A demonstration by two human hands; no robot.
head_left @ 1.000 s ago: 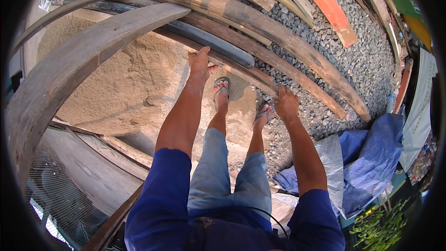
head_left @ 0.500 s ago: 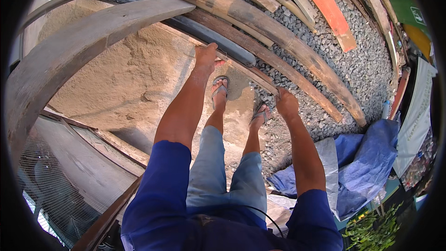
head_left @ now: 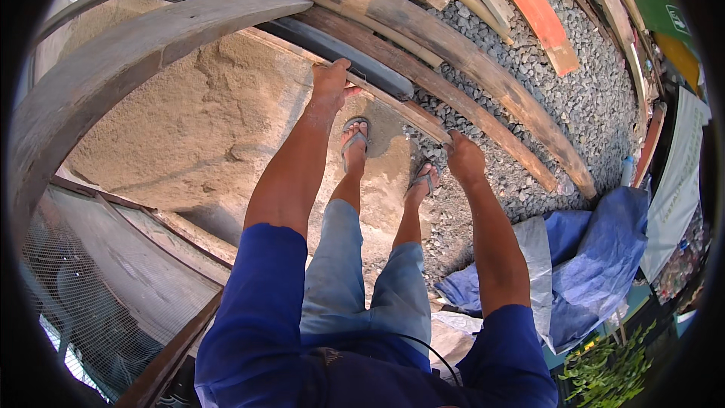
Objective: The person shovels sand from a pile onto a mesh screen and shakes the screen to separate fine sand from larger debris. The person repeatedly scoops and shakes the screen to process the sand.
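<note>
A long, narrow wooden plank (head_left: 393, 108) runs slantwise ahead of me, from the upper left down to the right. My left hand (head_left: 331, 85) is closed around it partway along. At its near right end, my right hand (head_left: 464, 156) grips the plank, with the fingertips partly hidden. Just beyond lies a dark grey pipe-like length (head_left: 355, 64) with a rounded end. Past that lie a brown wooden beam (head_left: 483, 109) and a thick, weathered bamboo-like pole (head_left: 453, 53). My sandalled feet stand below the plank.
Sand (head_left: 181, 106) spreads at the left, under a broad grey board (head_left: 151, 34). Grey gravel (head_left: 596, 106) covers the right side, with an orange-painted plank (head_left: 529, 7) on it. A crumpled blue tarp (head_left: 596, 257) lies at right. A mesh-covered frame (head_left: 91, 295) stands lower left.
Both hands keep hold of the plank and have shifted slightly up in the picture. The whole view has moved a little; nothing was taken or let go.
</note>
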